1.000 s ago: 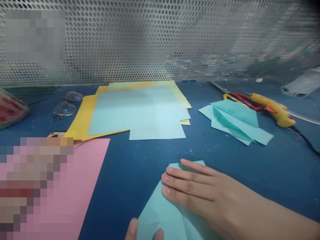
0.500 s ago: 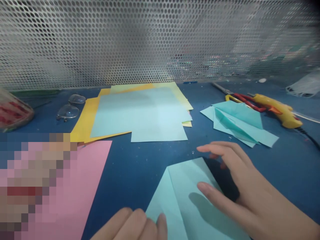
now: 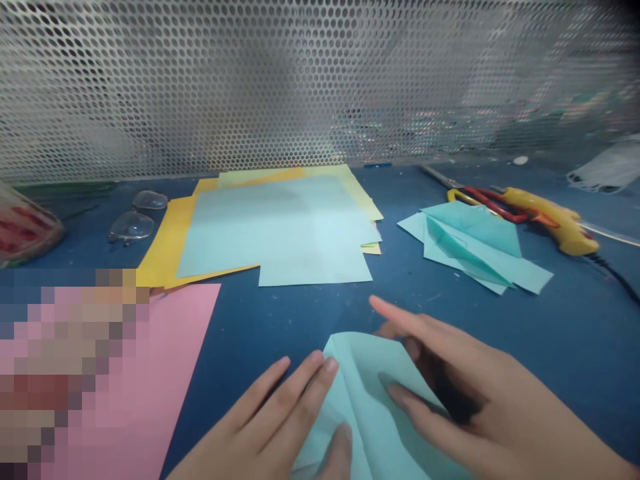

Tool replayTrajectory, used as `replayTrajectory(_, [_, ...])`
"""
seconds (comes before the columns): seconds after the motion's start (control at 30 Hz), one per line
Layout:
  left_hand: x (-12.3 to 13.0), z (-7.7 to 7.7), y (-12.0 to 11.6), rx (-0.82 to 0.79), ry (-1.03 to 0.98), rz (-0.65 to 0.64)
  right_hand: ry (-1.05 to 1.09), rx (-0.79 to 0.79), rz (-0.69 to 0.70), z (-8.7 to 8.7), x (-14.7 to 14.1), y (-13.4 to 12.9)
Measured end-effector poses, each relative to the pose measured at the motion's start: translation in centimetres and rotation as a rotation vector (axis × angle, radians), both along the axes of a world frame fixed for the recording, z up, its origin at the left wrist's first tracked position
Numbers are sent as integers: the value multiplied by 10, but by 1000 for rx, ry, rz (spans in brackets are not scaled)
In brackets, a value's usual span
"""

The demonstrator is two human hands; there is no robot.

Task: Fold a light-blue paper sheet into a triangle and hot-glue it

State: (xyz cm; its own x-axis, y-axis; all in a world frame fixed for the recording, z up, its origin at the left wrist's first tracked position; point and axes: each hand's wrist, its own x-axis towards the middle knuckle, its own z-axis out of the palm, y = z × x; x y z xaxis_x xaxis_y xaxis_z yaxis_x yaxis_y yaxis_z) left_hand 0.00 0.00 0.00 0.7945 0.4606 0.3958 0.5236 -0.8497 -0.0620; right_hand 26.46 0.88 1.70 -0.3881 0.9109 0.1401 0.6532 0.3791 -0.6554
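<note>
A folded light blue sheet of paper (image 3: 370, 400) lies in front of me, with a lengthwise crease and a top edge that bulges up. My left hand (image 3: 270, 420) rests on its left side, fingers stretched out along the slanted edge and the thumb on the paper. At the right edge, my right hand (image 3: 460, 393) has its thumb on top of the sheet and its other fingers curled at the side, with the index finger pointing out past it. The undersides of the right fingers are partly hidden.
Stacked coloured sheets (image 3: 280, 227) lie at the back middle. Folded blue-green paper pieces (image 3: 470, 247) sit to the right, near scissors (image 3: 485, 200) and a yellow glue gun (image 3: 550, 217). Pink paper (image 3: 185, 360) and eyeglasses (image 3: 133, 225) are at left. A perforated metal panel (image 3: 300, 80) stands behind.
My left hand has uncurled and moved up the folded sheet's left side. My right thumb and fingers have come down to its right edge, and the paper's top edge now bulges.
</note>
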Motion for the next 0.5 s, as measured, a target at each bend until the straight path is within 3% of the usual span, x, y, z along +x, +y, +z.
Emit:
replayTrajectory(0.1, [-1,-5,2,-11,0,-5,-89,203,116,-5,3,-1])
replayTrajectory(0.27, [0,-13,7,136,-75,-12,-354,402,351,-3,5,4])
replayTrajectory(0.37, [-4,-9,8,123,20,-27,-409,524,490,5,0,10])
replayTrajectory(0.5, [-10,0,10,125,203,-68,-484,586,547,13,-7,11])
